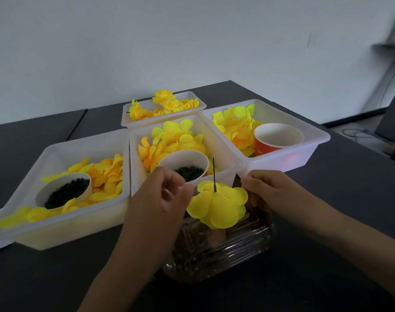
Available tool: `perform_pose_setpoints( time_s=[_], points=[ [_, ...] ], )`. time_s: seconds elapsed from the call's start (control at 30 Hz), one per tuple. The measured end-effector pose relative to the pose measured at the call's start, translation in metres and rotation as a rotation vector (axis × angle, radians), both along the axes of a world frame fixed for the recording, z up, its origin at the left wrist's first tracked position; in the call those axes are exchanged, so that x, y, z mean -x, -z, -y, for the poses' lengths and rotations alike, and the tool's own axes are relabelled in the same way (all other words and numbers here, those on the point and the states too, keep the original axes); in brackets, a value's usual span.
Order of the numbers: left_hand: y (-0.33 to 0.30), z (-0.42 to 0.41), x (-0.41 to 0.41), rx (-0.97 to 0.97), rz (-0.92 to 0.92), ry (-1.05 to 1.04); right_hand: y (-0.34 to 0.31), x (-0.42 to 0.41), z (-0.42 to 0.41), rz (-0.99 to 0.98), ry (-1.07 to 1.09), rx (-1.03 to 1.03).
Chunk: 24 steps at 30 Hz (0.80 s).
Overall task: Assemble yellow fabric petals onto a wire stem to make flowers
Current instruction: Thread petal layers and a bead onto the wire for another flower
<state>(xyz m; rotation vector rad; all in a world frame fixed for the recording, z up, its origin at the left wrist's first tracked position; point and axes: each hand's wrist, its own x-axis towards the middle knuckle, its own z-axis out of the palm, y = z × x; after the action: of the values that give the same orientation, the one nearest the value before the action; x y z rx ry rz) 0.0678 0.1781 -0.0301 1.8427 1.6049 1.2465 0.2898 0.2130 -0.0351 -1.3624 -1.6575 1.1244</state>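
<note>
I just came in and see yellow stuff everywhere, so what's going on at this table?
A person is making fabric flowers. A half-built yellow flower sits upside down on a thin wire stem that sticks up through its petals, above a clear plastic container. The left hand is beside it with curled fingers; the right hand is at its other side. Behind are white trays of loose petals, cups of dark green pieces, and finished flowers in the far tray.

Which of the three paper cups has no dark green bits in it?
The red-sided cup in the right tray; its inside shows bare white. The left cup and middle cup both hold dark green pieces.
</note>
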Motion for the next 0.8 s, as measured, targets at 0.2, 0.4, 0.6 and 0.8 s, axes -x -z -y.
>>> perform_pose_setpoints(
  time_s=[0.2,0.4,0.6,0.8],
  points=[
    [0.000,0.001,-0.031,0.022,-0.074,0.123,-0.001,-0.015,0.005,0.046,0.034,0.016],
    [0.017,-0.003,-0.043,0.095,-0.137,0.118,-0.002,-0.037,0.014,0.102,0.010,0.108],
    [0.021,-0.004,-0.043,0.106,-0.201,0.097,-0.022,-0.052,-0.010,0.023,0.102,-0.073],
    [0.009,-0.003,-0.041,0.008,-0.169,0.116,-0.045,-0.050,-0.114,0.436,0.350,-0.598]
  ],
)
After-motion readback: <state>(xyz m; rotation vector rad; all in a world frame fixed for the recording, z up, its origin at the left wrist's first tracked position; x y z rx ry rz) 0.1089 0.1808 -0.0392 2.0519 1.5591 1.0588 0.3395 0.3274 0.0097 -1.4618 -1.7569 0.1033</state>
